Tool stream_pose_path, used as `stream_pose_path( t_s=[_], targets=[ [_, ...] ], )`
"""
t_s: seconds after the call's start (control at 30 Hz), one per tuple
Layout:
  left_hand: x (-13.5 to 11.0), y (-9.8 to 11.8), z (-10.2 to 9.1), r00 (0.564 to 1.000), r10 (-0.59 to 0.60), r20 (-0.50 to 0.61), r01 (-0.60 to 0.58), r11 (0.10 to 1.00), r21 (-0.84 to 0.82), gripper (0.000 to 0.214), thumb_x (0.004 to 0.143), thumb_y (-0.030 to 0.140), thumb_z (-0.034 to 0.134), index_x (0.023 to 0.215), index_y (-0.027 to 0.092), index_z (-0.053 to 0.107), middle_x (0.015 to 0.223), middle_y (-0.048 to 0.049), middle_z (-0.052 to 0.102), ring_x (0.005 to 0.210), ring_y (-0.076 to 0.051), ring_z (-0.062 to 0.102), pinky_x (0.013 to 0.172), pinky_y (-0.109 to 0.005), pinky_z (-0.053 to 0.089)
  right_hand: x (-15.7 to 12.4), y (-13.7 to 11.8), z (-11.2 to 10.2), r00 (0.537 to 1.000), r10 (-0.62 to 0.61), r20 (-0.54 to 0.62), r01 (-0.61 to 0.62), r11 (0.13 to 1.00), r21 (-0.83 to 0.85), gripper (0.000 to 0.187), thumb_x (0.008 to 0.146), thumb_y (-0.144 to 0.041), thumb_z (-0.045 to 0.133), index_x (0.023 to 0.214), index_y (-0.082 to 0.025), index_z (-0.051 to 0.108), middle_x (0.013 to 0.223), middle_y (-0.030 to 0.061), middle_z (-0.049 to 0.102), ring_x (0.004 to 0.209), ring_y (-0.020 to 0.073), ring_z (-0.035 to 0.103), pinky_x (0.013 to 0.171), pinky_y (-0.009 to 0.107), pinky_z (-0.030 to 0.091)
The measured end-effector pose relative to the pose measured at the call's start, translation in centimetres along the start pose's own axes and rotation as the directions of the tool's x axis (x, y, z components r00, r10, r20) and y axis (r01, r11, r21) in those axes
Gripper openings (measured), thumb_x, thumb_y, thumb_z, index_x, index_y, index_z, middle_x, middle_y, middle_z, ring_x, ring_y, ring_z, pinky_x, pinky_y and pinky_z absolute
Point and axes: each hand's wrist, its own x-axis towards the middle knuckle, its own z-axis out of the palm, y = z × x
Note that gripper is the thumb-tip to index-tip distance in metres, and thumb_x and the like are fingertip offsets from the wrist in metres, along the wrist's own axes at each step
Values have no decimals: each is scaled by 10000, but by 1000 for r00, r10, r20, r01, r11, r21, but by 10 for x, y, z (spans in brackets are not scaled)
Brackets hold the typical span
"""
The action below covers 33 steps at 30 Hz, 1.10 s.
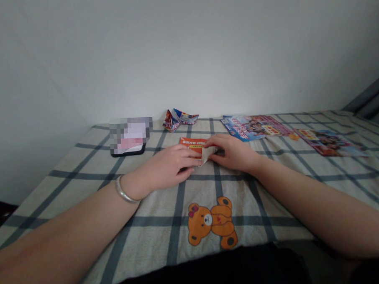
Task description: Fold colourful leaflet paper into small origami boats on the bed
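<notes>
An orange printed paper sheet [192,144] lies on the checked cloth in front of me, with one part folded over so that a pale side [208,153] shows. My left hand [174,163] rests on the sheet from the left, its fingers stretched out flat across the paper and the thumb apart below them. From the right, my right hand [235,153] is closed on the folded part, pinching it between thumb and fingers. Much of the sheet is hidden under both hands. A silver bangle [124,191] circles my left wrist.
A phone [128,140], its screen blurred out, lies at the back left. Folded paper pieces [179,118] stand near the wall. Colourful printed leaflets [254,126] and another leaflet [329,142] lie to the right. A bear print [212,222] marks the cloth near me.
</notes>
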Motion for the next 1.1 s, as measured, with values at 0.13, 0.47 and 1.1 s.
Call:
stream_pose_path(
  t_s=[0.13, 0.47, 1.1],
  targets=[
    [0, -1, 0, 1000, -4, 27, 4, 1000, 20, 318, 916, 216, 511, 1190, 261, 665, 1251, -29, 643, 1168, -225, 545, 1040, -426, 431, 0, 3, 2, 994, 107, -34, -108, 994, -13, 235, 806, -223, 666, 1034, -170, 646, 1004, 77, 670, 900, 191, 608, 811, 329, 477],
    [-1, 1, -1, 999, -2, 44, 0, 999, 47, 327, 902, 230, 525, 1211, 234, 630, 1275, -27, 634, 1179, -227, 529, 1047, -402, 411, 3, 8, 1, 999, 16, 40, -15, 1000, -26, 182, 885, -251, 622, 1031, -214, 725, 1069, 74, 678, 1003, 185, 609, 932, 363, 446],
    [-2, 0, -1, 998, 27, 56, -29, 999, 28, 302, 917, 262, 523, 1200, 220, 622, 1283, -47, 616, 1215, -212, 505, 1074, -391, 378, 1, 8, 1, 999, -11, 46, 16, 994, -107, 219, 896, -266, 624, 1083, -231, 733, 1101, 57, 688, 1015, 189, 611, 925, 348, 446]
  ],
)
